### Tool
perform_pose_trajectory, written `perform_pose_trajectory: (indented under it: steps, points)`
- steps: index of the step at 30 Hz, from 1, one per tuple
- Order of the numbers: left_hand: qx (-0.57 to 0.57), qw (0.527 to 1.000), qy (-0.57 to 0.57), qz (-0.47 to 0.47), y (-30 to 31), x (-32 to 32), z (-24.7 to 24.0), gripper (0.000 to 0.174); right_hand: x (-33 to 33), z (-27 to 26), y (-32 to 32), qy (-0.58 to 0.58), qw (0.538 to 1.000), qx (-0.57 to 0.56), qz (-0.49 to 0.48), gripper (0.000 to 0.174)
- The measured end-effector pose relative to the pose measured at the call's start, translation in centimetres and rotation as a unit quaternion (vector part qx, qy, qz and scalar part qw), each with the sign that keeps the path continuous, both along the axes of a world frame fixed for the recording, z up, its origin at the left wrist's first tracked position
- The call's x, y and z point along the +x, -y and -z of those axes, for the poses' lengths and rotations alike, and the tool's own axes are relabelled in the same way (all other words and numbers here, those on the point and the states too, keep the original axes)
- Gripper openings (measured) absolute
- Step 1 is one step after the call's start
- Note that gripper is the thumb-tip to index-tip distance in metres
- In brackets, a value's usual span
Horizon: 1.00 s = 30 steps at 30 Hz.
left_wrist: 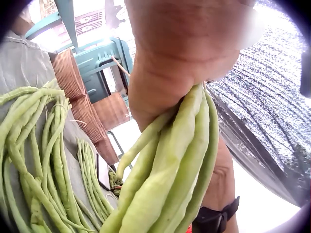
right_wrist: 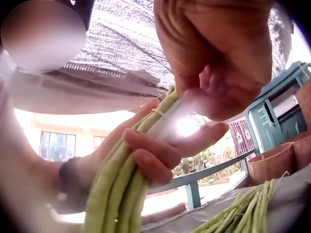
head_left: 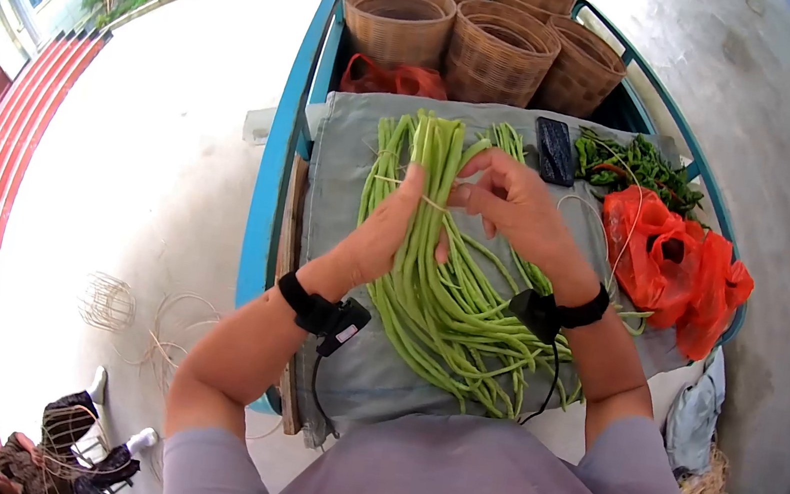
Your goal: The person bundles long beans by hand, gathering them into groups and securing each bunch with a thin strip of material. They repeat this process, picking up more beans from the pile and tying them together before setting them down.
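A bunch of long green beans [head_left: 428,242] with a thin tie round its upper part is held up over the grey cloth [head_left: 349,140]. My left hand [head_left: 389,231] grips it from the left, its fingers curled round the beans in the right wrist view. At the tie, my right hand [head_left: 516,209] has its thumb and fingers bent close together by the bunch's right side; whether they pinch the tie is hidden. Other tied beans [head_left: 388,150] lie behind on the cloth. The left wrist view shows the held beans [left_wrist: 165,184] close up.
Woven baskets [head_left: 501,55] stand in the blue cart [head_left: 273,179] at the back. A dark phone [head_left: 555,151], leafy green peppers [head_left: 638,170] and a red plastic bag [head_left: 670,266] lie on the right. Another person [head_left: 48,451] is at the lower left.
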<state>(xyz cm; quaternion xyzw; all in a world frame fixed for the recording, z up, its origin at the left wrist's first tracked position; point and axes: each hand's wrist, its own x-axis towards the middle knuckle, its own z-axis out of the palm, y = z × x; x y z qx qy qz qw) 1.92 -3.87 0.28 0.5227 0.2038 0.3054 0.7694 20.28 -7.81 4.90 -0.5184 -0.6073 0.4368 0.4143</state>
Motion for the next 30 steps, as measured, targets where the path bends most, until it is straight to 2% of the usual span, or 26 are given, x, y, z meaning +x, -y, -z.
perform_pose_trajectory:
  steps: [2, 4, 8, 11, 14, 17, 20, 21, 24, 25, 28, 29, 30]
  points:
    - [-0.050, 0.998, 0.033, 0.005, -0.4, 0.1, 0.5, 0.072, -0.2, 1.6, -0.5, -0.097, 0.995, 0.000, -0.017, 0.009]
    - [-0.101, 0.994, 0.050, 0.011, -0.6, -0.1, 0.4, 0.071, -0.6, 3.0, -0.2, -0.046, 0.998, 0.041, 0.018, 0.007]
    - [-0.114, 0.990, 0.080, 0.010, -0.9, -0.2, 0.7, 0.068, -1.0, 3.7, 0.1, 0.076, 0.986, 0.136, 0.059, 0.010]
    - [-0.125, 0.987, 0.096, -0.012, -0.4, 0.0, 0.2, 0.070, -1.0, 3.3, 0.0, 0.138, 0.969, 0.201, 0.046, 0.012]
    - [-0.157, 0.981, 0.111, -0.026, -0.5, 0.1, 0.3, 0.073, -1.2, 2.7, 0.7, 0.156, 0.981, 0.115, 0.014, 0.010]
    - [-0.176, 0.978, 0.109, -0.025, -0.9, 0.0, 0.3, 0.072, -1.1, 3.4, 0.9, 0.003, 0.999, -0.032, -0.035, 0.008]
    - [-0.203, 0.975, 0.083, -0.047, -1.8, -0.2, 1.7, 0.068, -1.6, 4.8, 0.6, -0.095, 0.991, 0.066, -0.071, 0.006]
    - [-0.213, 0.972, 0.085, -0.051, -2.0, -0.2, 2.0, 0.067, -1.6, 3.9, 0.9, -0.004, 0.992, 0.103, -0.076, 0.007]
    - [-0.218, 0.971, 0.081, -0.057, -2.3, -0.2, 1.7, 0.063, -1.3, 2.8, 1.2, 0.075, 0.974, 0.196, -0.090, 0.009]
    - [-0.218, 0.971, 0.077, -0.057, -2.2, -0.2, 1.6, 0.062, -1.2, 2.4, 1.4, 0.082, 0.976, 0.178, -0.096, 0.010]
    - [-0.246, 0.966, 0.069, -0.039, -1.8, -0.4, 1.0, 0.061, -0.7, 3.9, 1.0, 0.126, 0.958, 0.241, -0.086, 0.012]
    - [-0.249, 0.966, 0.065, -0.034, -1.9, -0.4, 1.0, 0.059, -0.6, 4.0, 1.1, 0.106, 0.968, 0.213, -0.084, 0.014]
    - [-0.246, 0.966, 0.066, -0.040, -1.9, -0.3, 0.9, 0.059, -0.6, 4.0, 1.0, 0.119, 0.962, 0.231, -0.080, 0.013]
